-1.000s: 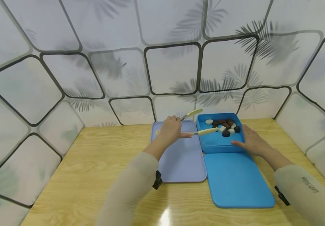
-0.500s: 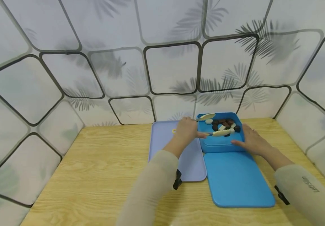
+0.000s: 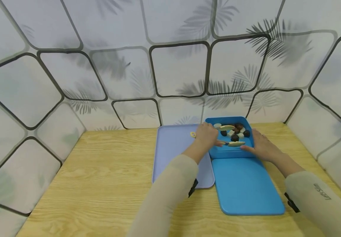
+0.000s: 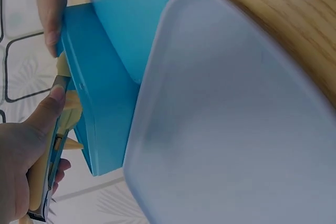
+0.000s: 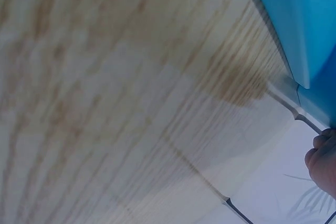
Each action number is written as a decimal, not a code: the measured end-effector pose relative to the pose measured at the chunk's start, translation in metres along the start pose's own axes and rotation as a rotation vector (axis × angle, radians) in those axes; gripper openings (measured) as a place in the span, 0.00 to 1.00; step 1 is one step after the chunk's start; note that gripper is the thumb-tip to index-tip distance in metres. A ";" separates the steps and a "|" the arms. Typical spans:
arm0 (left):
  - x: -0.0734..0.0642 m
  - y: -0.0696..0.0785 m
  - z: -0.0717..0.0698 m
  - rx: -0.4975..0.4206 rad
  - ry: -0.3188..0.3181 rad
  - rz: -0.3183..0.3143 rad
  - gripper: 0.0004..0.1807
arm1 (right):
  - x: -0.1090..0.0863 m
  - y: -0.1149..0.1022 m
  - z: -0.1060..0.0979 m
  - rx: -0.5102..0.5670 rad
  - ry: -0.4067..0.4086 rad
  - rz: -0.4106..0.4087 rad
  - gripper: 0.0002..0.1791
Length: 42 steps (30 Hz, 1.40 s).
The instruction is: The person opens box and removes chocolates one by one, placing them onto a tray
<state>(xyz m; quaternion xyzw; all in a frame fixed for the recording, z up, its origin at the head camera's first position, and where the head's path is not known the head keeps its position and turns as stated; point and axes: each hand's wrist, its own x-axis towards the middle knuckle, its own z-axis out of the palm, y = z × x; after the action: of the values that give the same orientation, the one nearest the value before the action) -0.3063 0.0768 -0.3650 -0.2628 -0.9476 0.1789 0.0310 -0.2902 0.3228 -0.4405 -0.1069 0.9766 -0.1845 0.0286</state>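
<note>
My left hand (image 3: 206, 135) grips a pair of tongs (image 3: 236, 144) with cream tips and metal arms, its fingers and thumb curled round the handles. In the left wrist view the thumb presses along one arm of the tongs (image 4: 42, 174). Both tips are spread apart over the blue box (image 3: 229, 153), which holds several small dark, brown and white pieces (image 3: 234, 137) that look like chocolates. My right hand (image 3: 263, 147) rests against the box's right wall, fingers extended along it and thumb by the front corner. The right wrist view shows only part of that hand (image 5: 324, 163).
A pale purple tray (image 3: 171, 148) lies left of the box. A flat blue lid (image 3: 249, 187) lies in front of the box, along the tray's right side. All rest on a wooden table (image 3: 111, 171), with patterned fabric walls (image 3: 179, 72) behind and at the sides.
My left hand has moved right with the tongs, bringing both tips from the box's left side to over the pieces. My right hand has stayed at the box.
</note>
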 end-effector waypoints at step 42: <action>0.005 0.010 0.022 -0.009 0.019 -0.047 0.29 | -0.001 -0.005 -0.004 -0.029 -0.006 -0.034 0.59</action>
<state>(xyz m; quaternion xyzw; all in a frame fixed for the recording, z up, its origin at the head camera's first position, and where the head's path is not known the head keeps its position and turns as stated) -0.3091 0.0802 -0.3898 -0.2422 -0.9540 0.1714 0.0429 -0.2886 0.3198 -0.4353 -0.1246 0.9771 -0.1706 0.0267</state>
